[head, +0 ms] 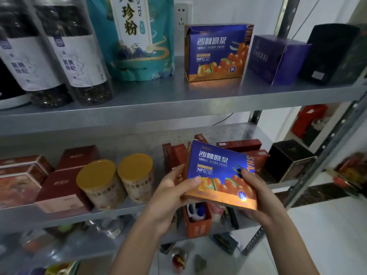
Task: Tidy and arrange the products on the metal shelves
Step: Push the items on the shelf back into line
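Here, blue box gripped edgewise by left hand and right hand, bare upper shelf beside twin box.

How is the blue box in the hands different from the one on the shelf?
The held box is gripped by the left hand and right hand; the shelf box stands untouched on the upper shelf. The held box is tilted; the shelf box is upright. Both share the blue-and-orange fruit design.
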A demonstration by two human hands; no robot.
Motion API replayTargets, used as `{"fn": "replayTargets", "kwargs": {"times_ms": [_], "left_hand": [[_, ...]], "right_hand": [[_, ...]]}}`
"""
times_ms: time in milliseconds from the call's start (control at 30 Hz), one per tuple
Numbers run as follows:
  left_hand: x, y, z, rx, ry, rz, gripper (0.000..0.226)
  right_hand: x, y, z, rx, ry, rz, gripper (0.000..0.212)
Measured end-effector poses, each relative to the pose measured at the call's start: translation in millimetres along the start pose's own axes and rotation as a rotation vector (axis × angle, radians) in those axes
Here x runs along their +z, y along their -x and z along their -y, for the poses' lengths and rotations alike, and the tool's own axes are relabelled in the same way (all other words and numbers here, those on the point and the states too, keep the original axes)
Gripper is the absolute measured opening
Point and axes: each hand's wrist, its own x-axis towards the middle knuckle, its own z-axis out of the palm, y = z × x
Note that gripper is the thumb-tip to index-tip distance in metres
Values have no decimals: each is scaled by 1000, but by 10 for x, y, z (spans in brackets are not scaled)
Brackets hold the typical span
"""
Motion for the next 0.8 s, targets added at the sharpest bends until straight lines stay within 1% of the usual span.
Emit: {"fn": "replayTargets", "kwargs": {"times_ms": [33,100,167,233,300,333,367,467,533,600,667,733,800], "left_hand": [[3,-18,25,-10,39,-31,54],[14,-46,77,-39,194,-81,61],[58,-50,126,-66,299,-70,65],[140,-54,172,-100,303,-51,63],[252,-84,207,-153,302,-44,58],[308,-108,219,-183,300,-53,55],[354,-141,234,-214,289,-76,52],[420,-238,319,-290,267,-149,44],[424,-260,316,-331,262,-161,49],[406,-280,264,-394,292,-159,53],[386,-286,187,-517,409,-127,45],[387,-279,138,-642,497,-94,38],[398,-266,157,-731,518,-46,41]], "right_hand": [[-1,-14,-26,-10,6,-38,102],[16,-34,-73,-46,-61,-113,108],[62,-36,-108,-96,-158,-197,104],[116,-6,-148,-181,-203,-274,86],[179,70,-200,-257,-176,-360,57],[216,115,-233,-291,-149,-382,48],[259,163,-270,-326,-125,-392,46],[348,322,-346,-393,-32,-388,53],[336,414,-357,-373,33,-311,57],[249,488,-351,-353,52,-155,75],[78,522,-310,-370,132,-41,95],[-79,538,-230,-440,311,-18,98],[-198,537,-91,-520,487,-30,93]]}}
